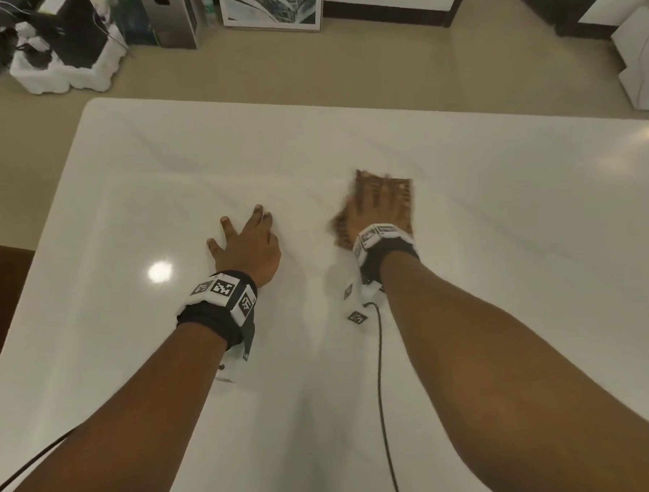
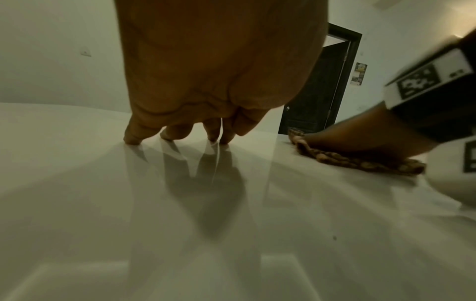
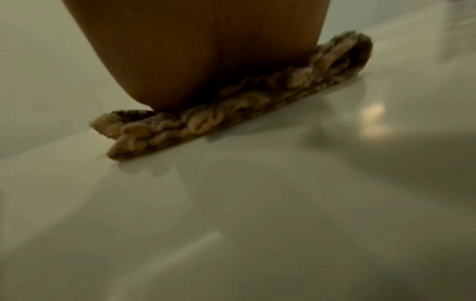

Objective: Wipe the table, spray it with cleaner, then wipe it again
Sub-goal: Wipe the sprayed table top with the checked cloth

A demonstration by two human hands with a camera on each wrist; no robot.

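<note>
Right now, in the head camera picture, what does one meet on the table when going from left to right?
Bare white table → bright light reflection → left hand, fingers spread, resting on the surface → right hand pressing flat on the brown cloth → bare table again.

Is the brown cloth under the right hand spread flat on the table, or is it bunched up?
Flat. The cloth lies as a thin layer under the open right hand on the table.
</note>
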